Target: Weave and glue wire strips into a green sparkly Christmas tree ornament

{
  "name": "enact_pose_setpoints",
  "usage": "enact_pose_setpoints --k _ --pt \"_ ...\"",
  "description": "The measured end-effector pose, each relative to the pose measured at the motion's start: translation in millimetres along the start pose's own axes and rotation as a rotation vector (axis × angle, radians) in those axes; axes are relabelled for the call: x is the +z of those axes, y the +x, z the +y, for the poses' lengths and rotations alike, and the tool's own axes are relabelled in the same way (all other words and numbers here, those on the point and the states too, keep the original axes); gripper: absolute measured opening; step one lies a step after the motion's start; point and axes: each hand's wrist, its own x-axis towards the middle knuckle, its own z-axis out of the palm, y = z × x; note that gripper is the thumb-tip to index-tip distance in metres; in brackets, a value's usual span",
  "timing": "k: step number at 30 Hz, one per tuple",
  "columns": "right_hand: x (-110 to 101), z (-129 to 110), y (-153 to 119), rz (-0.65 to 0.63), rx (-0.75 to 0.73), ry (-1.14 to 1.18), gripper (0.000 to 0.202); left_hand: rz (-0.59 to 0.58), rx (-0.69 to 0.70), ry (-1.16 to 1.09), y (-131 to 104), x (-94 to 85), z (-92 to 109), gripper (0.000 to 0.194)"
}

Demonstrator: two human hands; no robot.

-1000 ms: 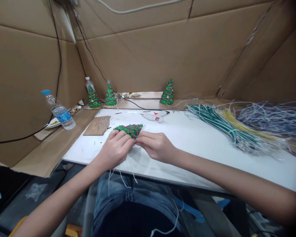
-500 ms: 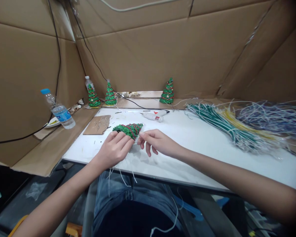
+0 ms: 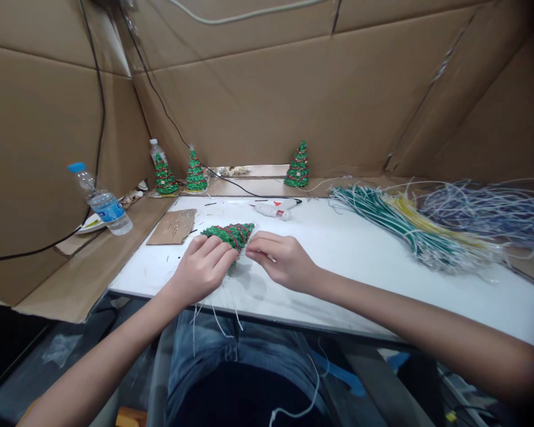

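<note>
A small green Christmas tree (image 3: 229, 233) with red bead strands lies on its side above the white tabletop, its tip towards the right. My left hand (image 3: 208, 265) is closed around the tree's lower side. Close to the tree's tip, my right hand (image 3: 279, 260) is pinched, thumb against fingers; whatever it holds there is too fine to make out. Several white strands (image 3: 218, 320) hang below my left hand over the table's front edge.
Three finished-looking trees, one being the right-hand tree (image 3: 297, 165), stand at the back. A glue gun (image 3: 273, 209) and a cardboard piece (image 3: 172, 227) lie on the table. Bundles of green strands (image 3: 376, 214) fill the right side. A water bottle (image 3: 109, 209) leans at left.
My right hand's loosely spread fingers have drawn together into a pinch near the tree's tip. The left hand keeps its grip on the tree. The whole view has shifted slightly.
</note>
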Motion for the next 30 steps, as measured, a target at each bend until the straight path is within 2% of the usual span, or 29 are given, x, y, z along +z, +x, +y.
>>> enact_pose_setpoints --k 6,9,12,15,18,23,25,27,29,30 --pt "1 -4 6 -0.078 0.336 0.254 0.018 -0.024 -0.032 -0.043 3 1.2 -1 0.011" --pt "-1 -3 4 -0.102 0.32 0.257 0.018 -0.05 -0.113 -0.147 3 -0.2 -1 0.011" --pt "-5 1 -2 -0.113 0.293 0.212 0.018 -0.091 -0.251 -0.291 3 -4.2 -1 0.01" --pt "-9 6 -10 -0.124 0.398 0.197 0.022 -0.126 -0.35 -0.397 2 -8.8 -4 0.01" --pt "-12 8 -16 -0.151 0.477 0.217 0.026 -0.142 -0.347 -0.449 0 -13.0 -6 0.015" --pt "-16 6 -24 -0.171 0.528 0.225 0.027 -0.144 -0.34 -0.474 -1 -24.3 -6 0.015" --pt "-17 6 -26 -0.17 0.546 0.228 0.028 -0.129 -0.354 -0.48 -1 -31.5 -16 0.021" --pt "-18 6 -28 -0.17 0.565 0.254 0.029 -0.078 -0.428 -0.474 -6 -38.7 -40 0.04" --pt "-19 7 -30 -0.169 0.579 0.283 0.03 0.022 -0.607 -0.463 -18 -44.0 -78 0.033" --pt "-20 7 -30 -0.165 0.585 0.29 0.031 0.088 -0.759 -0.428 -28 -45.4 -100 0.031"
